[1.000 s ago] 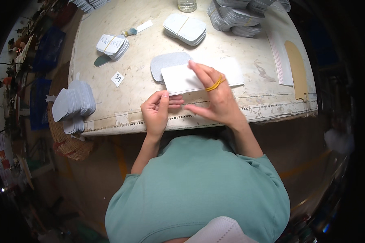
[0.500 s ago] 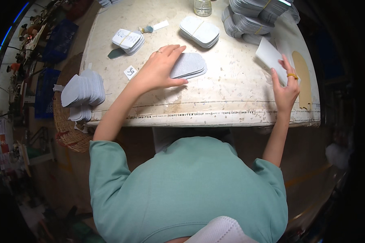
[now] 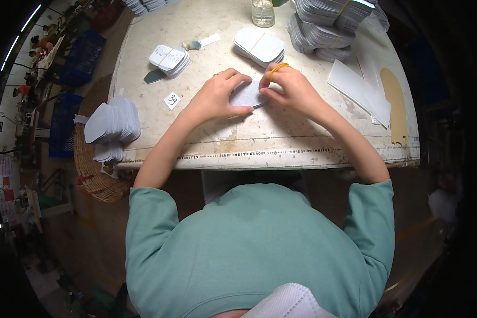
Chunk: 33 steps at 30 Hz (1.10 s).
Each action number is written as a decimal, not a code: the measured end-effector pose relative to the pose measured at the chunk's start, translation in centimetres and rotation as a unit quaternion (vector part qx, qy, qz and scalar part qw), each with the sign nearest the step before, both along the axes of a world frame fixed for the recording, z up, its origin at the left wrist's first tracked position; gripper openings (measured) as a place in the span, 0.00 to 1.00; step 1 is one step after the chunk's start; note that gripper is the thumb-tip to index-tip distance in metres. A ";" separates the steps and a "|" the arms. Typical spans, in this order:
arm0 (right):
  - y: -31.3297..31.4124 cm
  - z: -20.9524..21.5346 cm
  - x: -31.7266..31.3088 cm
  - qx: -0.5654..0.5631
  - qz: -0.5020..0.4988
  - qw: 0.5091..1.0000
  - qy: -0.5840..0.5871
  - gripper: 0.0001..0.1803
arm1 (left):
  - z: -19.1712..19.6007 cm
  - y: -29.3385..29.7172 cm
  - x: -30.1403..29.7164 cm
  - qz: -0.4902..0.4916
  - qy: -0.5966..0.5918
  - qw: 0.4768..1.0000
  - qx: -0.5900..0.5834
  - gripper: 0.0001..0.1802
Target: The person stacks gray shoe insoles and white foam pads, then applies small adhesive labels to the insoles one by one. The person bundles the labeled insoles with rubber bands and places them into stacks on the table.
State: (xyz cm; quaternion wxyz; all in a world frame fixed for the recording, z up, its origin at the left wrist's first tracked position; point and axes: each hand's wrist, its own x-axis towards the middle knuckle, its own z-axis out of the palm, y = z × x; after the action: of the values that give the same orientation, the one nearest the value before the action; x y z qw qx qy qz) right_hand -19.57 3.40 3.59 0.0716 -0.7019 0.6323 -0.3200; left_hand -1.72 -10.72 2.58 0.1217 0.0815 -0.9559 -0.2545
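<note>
A small stack of light grey, rounded flat pieces [image 3: 245, 96] lies in the middle of the table. My left hand [image 3: 216, 96] grips its left end, thumb at the near edge and fingers at the far edge. At the stack's right end, the fingers of my right hand [image 3: 289, 89] are bent and closed on the pieces; their tips are partly hidden. Yellow rubber bands [image 3: 279, 68] loop round a finger of that hand. Just beyond the hands sits a banded stack of similar pieces [image 3: 259, 45]. A white folded sheet [image 3: 359, 91] lies to the right.
A smaller banded stack [image 3: 169, 57], a dark green piece [image 3: 154, 76] and a square paper tag [image 3: 171, 100] lie left. Grey pieces [image 3: 113, 121] overhang a wicker basket [image 3: 98, 183]. Beyond are a glass jar [image 3: 263, 15] and high piles [image 3: 328, 29]. A tan template [image 3: 392, 103] lies far right.
My right hand has left the white sheet at the right and come over to the grey stack. The sheet now lies flat on the table. My left hand has stayed at the stack.
</note>
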 end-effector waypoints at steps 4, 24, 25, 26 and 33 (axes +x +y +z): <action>-0.6 -1.8 1.0 -0.021 -0.026 0.993 0.111 0.04 | -0.2 0.2 0.2 -0.004 0.029 1.000 -0.007 0.29; -0.8 -2.0 -0.1 -0.076 -0.080 0.993 0.029 0.06 | 0.0 0.8 0.3 0.019 0.063 0.998 0.020 0.16; -0.7 -1.7 -0.4 -0.055 -0.090 0.994 -0.023 0.06 | 0.1 0.7 0.4 0.031 0.048 0.997 0.054 0.16; -0.7 -1.5 -0.5 -0.023 -0.109 0.991 -0.075 0.07 | 0.2 0.6 0.5 0.044 0.032 0.995 0.089 0.15; -0.6 -2.0 1.1 -0.005 -0.053 0.998 -0.044 0.15 | -0.7 0.8 0.2 0.006 0.089 0.995 -0.047 0.19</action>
State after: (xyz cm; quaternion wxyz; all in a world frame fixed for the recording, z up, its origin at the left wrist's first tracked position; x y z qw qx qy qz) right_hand -18.43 2.83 1.61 0.0793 -0.6528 0.6633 -0.3572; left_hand -1.52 -9.90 1.91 0.2113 0.0590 -0.9516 -0.2151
